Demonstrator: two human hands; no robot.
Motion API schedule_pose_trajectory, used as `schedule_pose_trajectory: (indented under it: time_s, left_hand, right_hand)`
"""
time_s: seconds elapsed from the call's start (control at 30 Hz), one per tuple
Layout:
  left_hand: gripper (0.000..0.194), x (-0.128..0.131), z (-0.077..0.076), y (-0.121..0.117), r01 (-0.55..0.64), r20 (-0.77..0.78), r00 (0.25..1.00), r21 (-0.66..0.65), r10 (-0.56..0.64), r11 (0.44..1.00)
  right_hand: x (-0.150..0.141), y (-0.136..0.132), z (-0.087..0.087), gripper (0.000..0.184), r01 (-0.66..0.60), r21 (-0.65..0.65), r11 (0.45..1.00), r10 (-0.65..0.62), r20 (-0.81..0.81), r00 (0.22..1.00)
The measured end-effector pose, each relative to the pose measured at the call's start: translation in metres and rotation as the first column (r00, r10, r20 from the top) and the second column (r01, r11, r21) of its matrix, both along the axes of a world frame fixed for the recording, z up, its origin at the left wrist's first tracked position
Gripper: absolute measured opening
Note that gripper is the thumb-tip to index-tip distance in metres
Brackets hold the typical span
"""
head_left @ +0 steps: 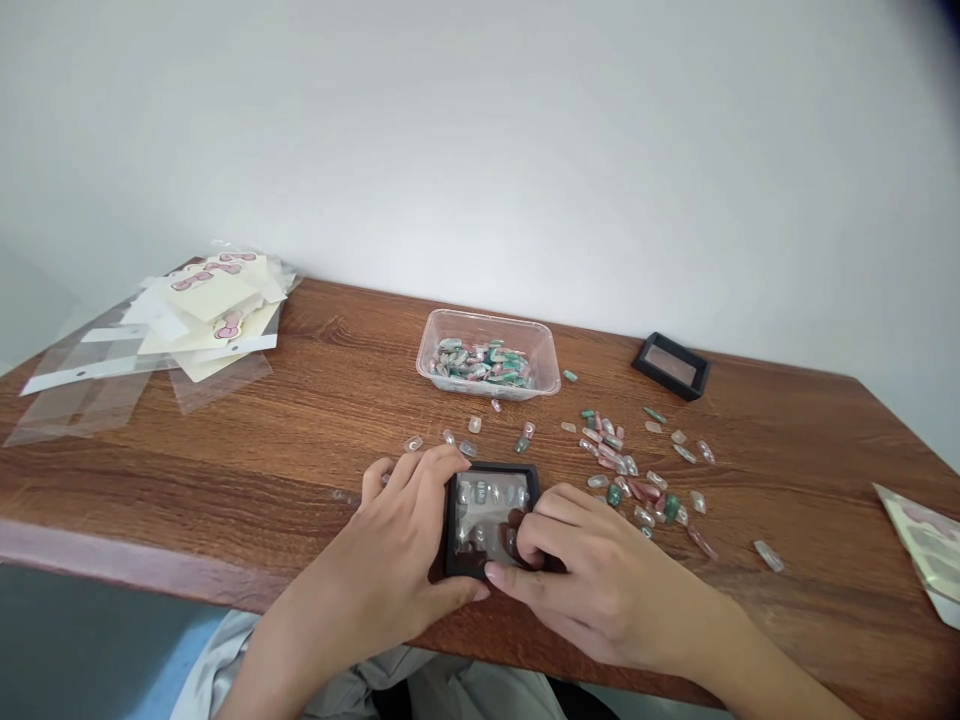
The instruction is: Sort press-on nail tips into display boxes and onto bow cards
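Observation:
A small black-framed box (pixel 489 500) with several press-on nails inside lies near the front edge of the wooden table (pixel 315 400). My left hand (pixel 405 545) wraps around the box's left side, fingers on its top edge and thumb under the near edge. My right hand (pixel 592 570) rests on the box's right side, with fingertips curled and pressing on its lower right part. Loose fake nails (pixel 630 470) in pink, green and silver are scattered just right of the box. What my right fingertips touch inside the box is hidden.
A clear plastic tub (pixel 487 352) of nails stands behind the box. A second black-framed box (pixel 671 365) lies at the back right. Clear sleeves and cream cards (pixel 202 310) are piled at the back left. Another packet (pixel 926 545) lies at the right edge.

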State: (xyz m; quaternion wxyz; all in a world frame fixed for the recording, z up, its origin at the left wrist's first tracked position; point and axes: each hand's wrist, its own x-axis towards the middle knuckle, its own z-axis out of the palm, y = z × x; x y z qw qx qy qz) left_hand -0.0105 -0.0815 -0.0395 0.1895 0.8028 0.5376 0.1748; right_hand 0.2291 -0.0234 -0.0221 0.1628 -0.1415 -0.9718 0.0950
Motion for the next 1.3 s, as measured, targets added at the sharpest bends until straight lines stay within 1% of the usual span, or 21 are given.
schedule_pose_trajectory:
  time_s: [0.1,0.2,0.3,0.43,0.57,0.63,0.83,1.03,1.13,1.2,1.3]
  left_hand:
    - [0.071,0.0,0.0,0.0,-0.001,-0.003,1.0,-0.005,0.001,1.0]
    - [0.074,0.0,-0.001,0.001,-0.006,-0.011,1.0,0.005,0.006,1.0]
    - [0.079,0.0,-0.002,0.002,-0.017,-0.016,1.0,0.017,0.017,1.0]
    - [0.081,0.0,-0.001,0.002,-0.022,0.001,1.0,0.014,0.022,1.0]
    - [0.076,-0.001,0.001,0.002,-0.022,0.014,1.0,0.006,0.022,1.0]
    - [0.073,-0.002,0.0,0.002,-0.014,0.009,1.0,0.007,0.014,1.0]
    - [0.083,-0.002,-0.008,0.004,-0.015,-0.01,1.0,0.001,0.015,1.0]
    - [0.088,-0.002,-0.01,0.005,-0.025,0.012,1.0,0.002,0.025,1.0]
    - [0.093,-0.002,-0.009,0.006,-0.033,0.018,0.999,-0.013,0.033,0.999]
    - [0.094,-0.002,-0.008,0.005,-0.024,0.01,1.0,-0.021,0.025,0.999]
    - [0.093,-0.002,-0.005,0.004,-0.003,-0.004,1.0,-0.025,0.003,1.0]
  right_hand:
    - [-0.002,-0.001,-0.001,0.026,0.035,-0.013,0.999,-0.035,-0.009,0.999]
    - [-0.001,-0.001,-0.002,0.022,0.018,-0.049,0.999,-0.019,-0.012,1.0]
    - [-0.001,-0.001,-0.003,0.021,0.022,-0.052,0.998,-0.022,-0.009,1.0]
    - [-0.003,-0.002,-0.004,0.03,0.063,-0.045,0.997,-0.064,-0.014,0.998]
    - [-0.001,-0.002,-0.005,0.02,0.012,-0.023,1.0,-0.013,-0.016,1.0]
    - [0.001,-0.001,-0.006,0.019,0.004,-0.011,1.0,-0.004,-0.008,1.0]
    - [0.001,-0.001,-0.008,0.02,0.004,0.033,0.999,-0.004,0.006,1.0]
    - [0.0,0.0,-0.008,0.021,-0.002,0.021,1.0,0.001,0.021,1.0]
    - [0.004,0.003,-0.008,0.017,-0.035,-0.026,0.999,0.035,0.003,0.999]
    - [0.007,0.006,-0.008,0.022,-0.038,-0.089,0.995,0.035,-0.043,0.998]
    - [0.013,0.012,-0.004,0.044,0.029,-0.162,0.986,-0.044,-0.089,0.995]
